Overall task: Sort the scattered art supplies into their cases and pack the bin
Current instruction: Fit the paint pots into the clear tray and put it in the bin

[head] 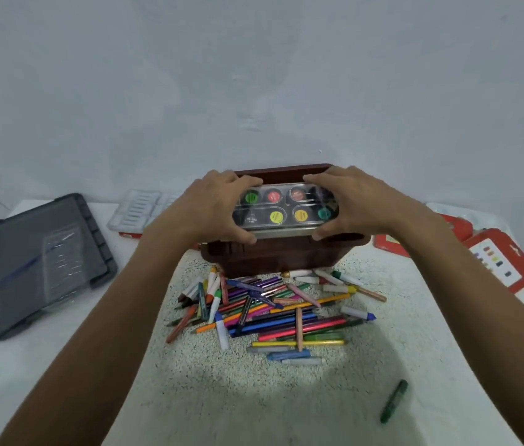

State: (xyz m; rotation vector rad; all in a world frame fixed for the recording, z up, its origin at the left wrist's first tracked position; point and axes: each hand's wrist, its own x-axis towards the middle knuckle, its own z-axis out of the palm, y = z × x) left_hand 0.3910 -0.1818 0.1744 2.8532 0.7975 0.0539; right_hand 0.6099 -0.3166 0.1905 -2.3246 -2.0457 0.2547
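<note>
Clear-lidded plastic case of round paint pots is held at the mouth of the dark brown plastic bin. I judge packing barely started: coloured markers and pencils lie heaped, unsorted, just in front of the bin. My left hand and right hand clasp the case's ends, fingers curled over its far edge and thumbs under the near one.

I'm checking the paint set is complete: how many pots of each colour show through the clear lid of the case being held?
In the clear plastic paint case:
Green pots: 2
Red pot: 1
Brown pot: 1
Yellow pot: 1
Orange pot: 1
Dark pots, hue unclear: 2
Total: 8
</note>
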